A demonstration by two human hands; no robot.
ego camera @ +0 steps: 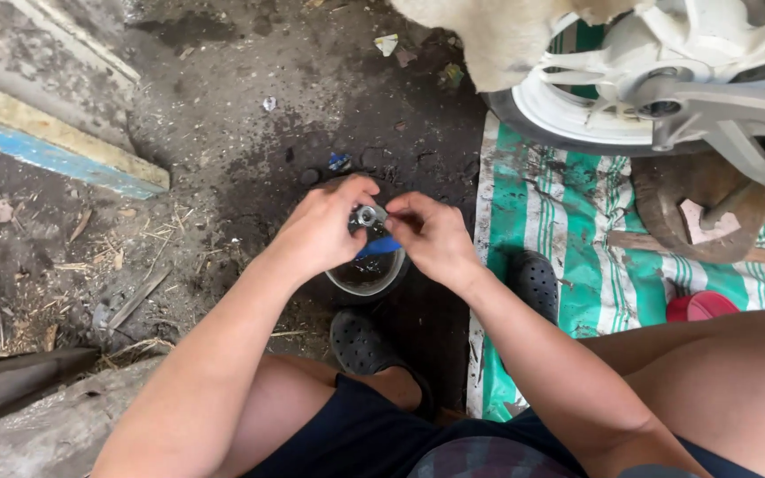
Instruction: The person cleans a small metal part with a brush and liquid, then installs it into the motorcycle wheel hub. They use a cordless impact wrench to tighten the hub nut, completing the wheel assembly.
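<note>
Small metal nut (367, 215) sits pinched between both hands, above a round bowl (367, 273) on the dirt floor (223, 133). Left hand (320, 228) fingers press its left side; right hand (431, 235) fingers pinch the right w/ a blue bit below. Nut prob. stiff, light, maybe oily, so grip the flats. Striped mat (577, 230) edge & white wheel (595, 106) crowd the right; floor to the left is open.

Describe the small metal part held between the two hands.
The small metal part is silvery-grey, round, with a dark hole in the middle, like a nut or bushing. Fingertips of the left hand and the right hand pinch it from either side, above a shallow round bowl on the dirty ground. Finer detail is too small to tell.
</note>
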